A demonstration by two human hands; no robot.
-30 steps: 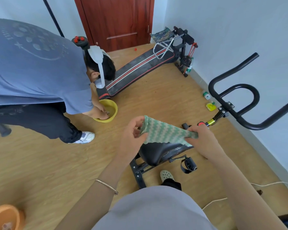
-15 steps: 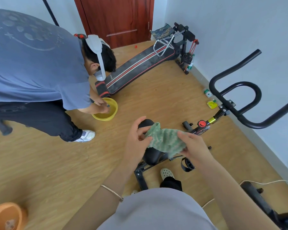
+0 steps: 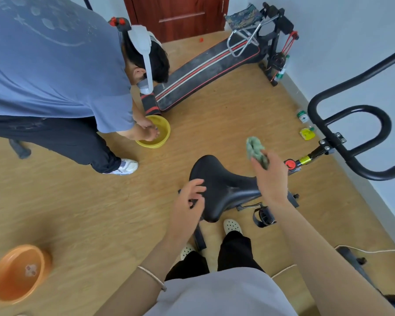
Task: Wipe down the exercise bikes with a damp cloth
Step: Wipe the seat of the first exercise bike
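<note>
**Cloth bunched over the bike seat**

My right hand [image 3: 270, 176] grips the green cloth [image 3: 255, 151], bunched up, just above the nose end of the black seat [image 3: 224, 188] at frame centre. My left hand [image 3: 188, 201] is loosely open, fingers curled, empty, at the seat's left edge. Handlebars [image 3: 351, 124] stand at right. At upper left another person dips both hands into a yellow basin [image 3: 162, 142]; an orange basin [image 3: 18, 272] sits lower left.

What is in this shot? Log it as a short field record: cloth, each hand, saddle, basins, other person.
cloth: green cloth, bunched in right hand
left hand: left hand open, empty, at the saddle's left edge
saddle: black saddle, bare
basins: yellow basin beyond saddle; orange basin near left
other person: other person bent over, hands in yellow basin
</note>
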